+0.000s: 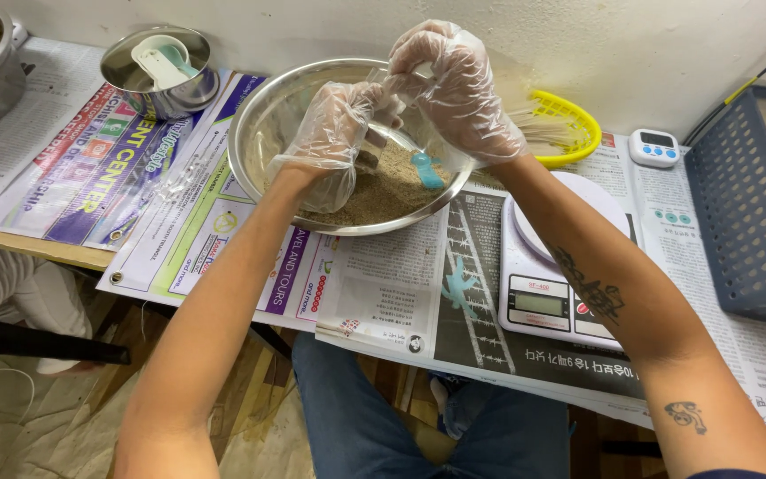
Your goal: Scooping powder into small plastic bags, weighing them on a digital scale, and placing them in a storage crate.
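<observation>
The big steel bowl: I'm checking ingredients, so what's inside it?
The steel bowl holds tan grainy powder with a light blue scoop in it. The gloved hands cover part of the powder.

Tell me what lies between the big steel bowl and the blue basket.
Head view: a white kitchen scale on newspaper lies between bowl and basket, with a yellow strainer and white timer behind.

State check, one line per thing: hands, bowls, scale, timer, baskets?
left hand: gloved, over big bowl
right hand: gloved, pinching at left glove
big steel bowl: part full of tan grain, blue scoop in it
small steel bowl: holds measuring cups
scale: platform bare
timer: flat on newspaper
yellow basket: holds pale sticks
</observation>
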